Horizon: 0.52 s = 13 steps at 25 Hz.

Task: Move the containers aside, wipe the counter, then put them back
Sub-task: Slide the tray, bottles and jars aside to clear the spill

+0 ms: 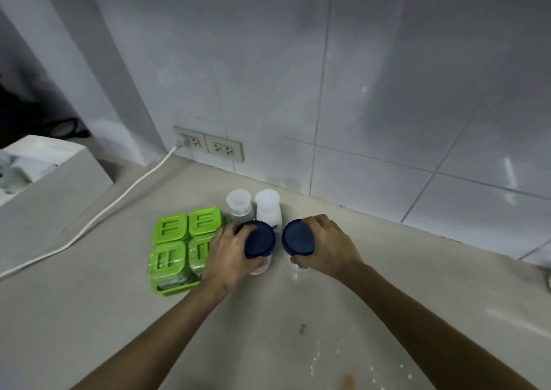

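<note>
Two clear jars with dark blue lids stand side by side on the pale counter (89, 315). My left hand (229, 255) is wrapped around the left blue-lidded jar (260, 238). My right hand (325, 245) grips the right blue-lidded jar (298, 237). Just behind them, near the wall, stand two white-capped bottles (238, 201) (267, 203). To the left sits a green tray (176, 290) holding several square containers with bright green lids (171, 228); my left hand hides part of the front right one.
A white cable (98, 219) runs across the counter from a wall socket (190, 141) at the back left. A white appliance (41, 163) stands at the far left. Brown spots (302, 328) and white crumbs (316, 363) lie on the counter near me. The tiled wall rises close behind.
</note>
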Each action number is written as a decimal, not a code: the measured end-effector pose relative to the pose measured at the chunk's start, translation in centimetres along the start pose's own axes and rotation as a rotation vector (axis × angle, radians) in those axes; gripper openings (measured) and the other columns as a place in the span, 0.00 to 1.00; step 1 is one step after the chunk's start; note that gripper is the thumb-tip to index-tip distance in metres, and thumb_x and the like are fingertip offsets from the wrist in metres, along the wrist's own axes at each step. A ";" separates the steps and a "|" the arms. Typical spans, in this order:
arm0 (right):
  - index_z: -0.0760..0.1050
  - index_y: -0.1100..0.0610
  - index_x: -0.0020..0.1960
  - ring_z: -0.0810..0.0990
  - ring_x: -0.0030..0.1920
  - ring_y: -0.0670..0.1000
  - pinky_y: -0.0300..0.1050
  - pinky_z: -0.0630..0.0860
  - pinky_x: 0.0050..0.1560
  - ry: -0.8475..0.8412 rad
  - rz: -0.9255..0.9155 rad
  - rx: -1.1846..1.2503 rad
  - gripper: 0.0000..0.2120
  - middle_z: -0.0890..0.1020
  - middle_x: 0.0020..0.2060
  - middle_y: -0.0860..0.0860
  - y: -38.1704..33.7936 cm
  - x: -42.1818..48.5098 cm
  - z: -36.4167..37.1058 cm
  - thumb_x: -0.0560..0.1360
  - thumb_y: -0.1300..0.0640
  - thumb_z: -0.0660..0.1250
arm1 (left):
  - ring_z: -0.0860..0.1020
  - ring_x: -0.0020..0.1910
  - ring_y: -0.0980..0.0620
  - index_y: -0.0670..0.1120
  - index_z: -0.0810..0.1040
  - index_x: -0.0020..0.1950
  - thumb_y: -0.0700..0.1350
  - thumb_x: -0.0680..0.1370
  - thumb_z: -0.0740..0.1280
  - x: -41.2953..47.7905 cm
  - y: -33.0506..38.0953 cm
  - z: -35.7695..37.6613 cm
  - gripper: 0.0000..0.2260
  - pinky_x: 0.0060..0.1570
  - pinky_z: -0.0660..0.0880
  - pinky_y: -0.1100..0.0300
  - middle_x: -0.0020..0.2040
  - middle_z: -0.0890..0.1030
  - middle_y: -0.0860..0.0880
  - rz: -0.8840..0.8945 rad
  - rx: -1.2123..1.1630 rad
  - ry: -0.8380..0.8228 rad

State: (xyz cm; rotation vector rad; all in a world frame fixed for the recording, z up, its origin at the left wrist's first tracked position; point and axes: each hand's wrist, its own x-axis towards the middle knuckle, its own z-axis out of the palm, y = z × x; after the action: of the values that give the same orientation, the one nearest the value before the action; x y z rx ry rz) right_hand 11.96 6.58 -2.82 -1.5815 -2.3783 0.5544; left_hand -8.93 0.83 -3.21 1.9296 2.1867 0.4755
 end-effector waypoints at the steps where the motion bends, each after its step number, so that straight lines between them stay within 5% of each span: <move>1: 0.67 0.52 0.67 0.73 0.60 0.54 0.48 0.75 0.56 0.013 -0.004 -0.006 0.37 0.72 0.63 0.51 -0.4 0.3 0.4 0.62 0.42 0.74 | 0.72 0.59 0.44 0.53 0.72 0.67 0.58 0.64 0.73 0.0 -0.3 0.3 0.33 0.60 0.69 0.53 0.63 0.75 0.47 -0.001 -0.002 0.016; 9: 0.65 0.52 0.69 0.70 0.65 0.55 0.49 0.74 0.58 0.054 0.005 0.026 0.38 0.69 0.68 0.50 -1.4 1.1 1.9 0.64 0.40 0.73 | 0.70 0.63 0.42 0.52 0.71 0.67 0.59 0.67 0.70 -0.8 -0.5 1.1 0.30 0.60 0.68 0.47 0.65 0.73 0.45 -0.019 0.103 0.075; 13: 0.62 0.50 0.72 0.64 0.71 0.53 0.51 0.69 0.65 0.064 0.018 0.056 0.37 0.60 0.75 0.51 0.0 -0.8 0.6 0.69 0.35 0.67 | 0.72 0.59 0.45 0.50 0.74 0.60 0.56 0.70 0.67 -2.4 0.5 0.9 0.20 0.57 0.67 0.50 0.62 0.74 0.47 0.132 0.126 0.260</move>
State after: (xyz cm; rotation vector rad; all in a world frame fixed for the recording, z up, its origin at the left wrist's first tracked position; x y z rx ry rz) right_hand 12.06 5.76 -3.34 -1.5742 -2.2840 0.5605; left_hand -7.88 -1.37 -4.01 2.1998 2.3017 0.6584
